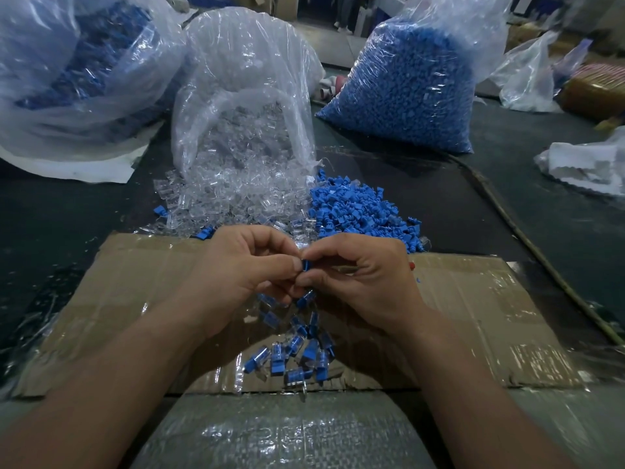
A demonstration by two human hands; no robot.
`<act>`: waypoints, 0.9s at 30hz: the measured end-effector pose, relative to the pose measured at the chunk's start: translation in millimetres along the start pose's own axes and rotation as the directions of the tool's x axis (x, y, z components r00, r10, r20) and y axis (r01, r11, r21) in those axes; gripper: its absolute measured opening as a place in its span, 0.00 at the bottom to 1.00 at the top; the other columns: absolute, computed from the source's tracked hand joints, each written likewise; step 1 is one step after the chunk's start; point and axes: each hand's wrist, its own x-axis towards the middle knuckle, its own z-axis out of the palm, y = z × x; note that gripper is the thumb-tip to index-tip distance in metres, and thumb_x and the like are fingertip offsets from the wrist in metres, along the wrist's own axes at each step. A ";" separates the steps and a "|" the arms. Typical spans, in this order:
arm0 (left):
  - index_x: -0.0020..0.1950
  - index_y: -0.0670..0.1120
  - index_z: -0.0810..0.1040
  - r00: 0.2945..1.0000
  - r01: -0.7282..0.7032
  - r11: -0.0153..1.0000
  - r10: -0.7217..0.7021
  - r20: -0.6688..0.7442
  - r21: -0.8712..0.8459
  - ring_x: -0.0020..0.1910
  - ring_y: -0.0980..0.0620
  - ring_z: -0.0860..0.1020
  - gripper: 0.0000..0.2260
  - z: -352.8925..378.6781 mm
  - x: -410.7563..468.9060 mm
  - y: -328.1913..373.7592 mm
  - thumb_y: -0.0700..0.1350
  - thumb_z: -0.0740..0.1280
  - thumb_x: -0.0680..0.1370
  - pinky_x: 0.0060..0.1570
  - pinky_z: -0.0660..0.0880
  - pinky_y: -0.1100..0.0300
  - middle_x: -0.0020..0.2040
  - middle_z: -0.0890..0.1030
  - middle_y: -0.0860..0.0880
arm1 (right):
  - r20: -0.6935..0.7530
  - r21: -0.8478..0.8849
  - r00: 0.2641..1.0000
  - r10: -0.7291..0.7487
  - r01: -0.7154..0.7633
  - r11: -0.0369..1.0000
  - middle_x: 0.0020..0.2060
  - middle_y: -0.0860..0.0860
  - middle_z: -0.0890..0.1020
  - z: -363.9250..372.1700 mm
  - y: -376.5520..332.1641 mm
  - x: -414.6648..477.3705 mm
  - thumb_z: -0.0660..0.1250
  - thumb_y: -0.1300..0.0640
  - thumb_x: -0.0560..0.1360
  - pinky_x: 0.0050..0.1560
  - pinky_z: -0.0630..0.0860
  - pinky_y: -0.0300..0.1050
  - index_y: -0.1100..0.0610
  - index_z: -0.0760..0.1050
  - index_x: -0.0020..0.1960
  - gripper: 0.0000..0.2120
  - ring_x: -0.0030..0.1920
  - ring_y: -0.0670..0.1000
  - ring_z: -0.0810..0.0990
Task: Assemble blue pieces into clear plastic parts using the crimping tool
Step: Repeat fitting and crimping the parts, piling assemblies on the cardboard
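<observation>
My left hand [243,269] and my right hand [362,275] meet fingertip to fingertip above a flattened cardboard sheet [473,316]. Together they pinch one small blue piece [306,265]; any clear part between the fingers is hidden. Below the hands lies a small heap of joined blue-and-clear pieces [297,350]. Beyond the hands, loose clear plastic parts [216,204] spill from an open bag, and a pile of loose blue pieces [358,211] lies to their right. No crimping tool shows.
A tall bag of clear parts [243,89] stands at centre back. A full bag of blue pieces [412,82] stands back right and a bigger bag [67,72] back left. A thin stick [527,238] runs along the dark table on the right.
</observation>
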 end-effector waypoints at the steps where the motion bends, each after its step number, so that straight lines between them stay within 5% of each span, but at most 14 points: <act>1: 0.36 0.39 0.78 1.000 -0.001 1.000 0.001 0.000 0.006 0.25 0.51 0.79 0.07 0.0 -0.3 0.0 0.39 0.69 0.60 0.24 0.75 0.64 0.28 0.80 0.43 | -0.004 -0.006 1.000 -0.003 0.003 1.000 0.37 0.53 0.84 0.6 -0.1 0.0 0.74 0.60 0.64 0.39 0.80 0.42 0.63 0.81 0.45 0.11 0.38 0.46 0.82; 10: 0.35 0.41 0.78 0.999 -0.028 0.999 0.029 -0.029 0.027 0.25 0.51 0.78 0.03 0.0 0.3 -2.3 0.38 0.69 0.63 0.25 0.74 0.65 0.28 0.80 0.43 | -0.010 -0.031 1.000 0.025 -0.025 0.999 0.39 0.52 0.84 1.7 -1.6 0.6 0.74 0.59 0.65 0.41 0.79 0.39 0.61 0.81 0.46 0.11 0.40 0.46 0.81; 15: 0.32 0.43 0.80 0.993 -0.044 0.995 0.034 -0.110 -0.087 0.26 0.50 0.79 0.02 -7.1 4.3 -2.0 0.39 0.69 0.61 0.26 0.76 0.63 0.29 0.80 0.43 | 0.026 -0.162 0.941 0.338 -0.330 0.930 0.37 0.33 0.76 -21.2 7.0 0.8 0.74 0.49 0.66 0.45 0.72 0.26 0.47 0.80 0.47 0.10 0.45 0.33 0.76; 18: 0.36 0.40 0.78 0.983 -0.076 0.992 0.056 -0.175 -0.105 0.27 0.51 0.79 0.06 -12.4 6.1 -2.3 0.39 0.69 0.62 0.26 0.75 0.65 0.30 0.81 0.43 | 0.056 -0.308 0.847 0.529 -0.489 0.816 0.38 0.33 0.75 -41.2 17.9 -1.7 0.74 0.48 0.65 0.39 0.67 0.25 0.42 0.77 0.46 0.11 0.41 0.30 0.74; 23: 0.38 0.39 0.77 0.976 -0.089 0.988 0.061 -0.207 -0.126 0.27 0.51 0.80 0.08 -13.4 7.6 -2.8 0.40 0.69 0.62 0.26 0.75 0.66 0.30 0.81 0.44 | 0.296 -0.473 0.669 0.682 -0.518 0.713 0.47 0.38 0.72 -47.1 18.0 -4.2 0.76 0.43 0.60 0.46 0.69 0.37 0.42 0.72 0.56 0.27 0.48 0.39 0.71; 27: 0.38 0.39 0.77 0.978 -0.084 0.987 0.055 -0.203 -0.134 0.28 0.51 0.80 0.07 -13.1 8.7 -4.7 0.39 0.69 0.62 0.27 0.75 0.66 0.31 0.81 0.44 | 0.335 -0.616 0.664 0.669 -0.382 0.688 0.51 0.40 0.66 -36.7 17.0 -3.0 0.76 0.39 0.58 0.52 0.65 0.42 0.44 0.64 0.66 0.41 0.54 0.43 0.64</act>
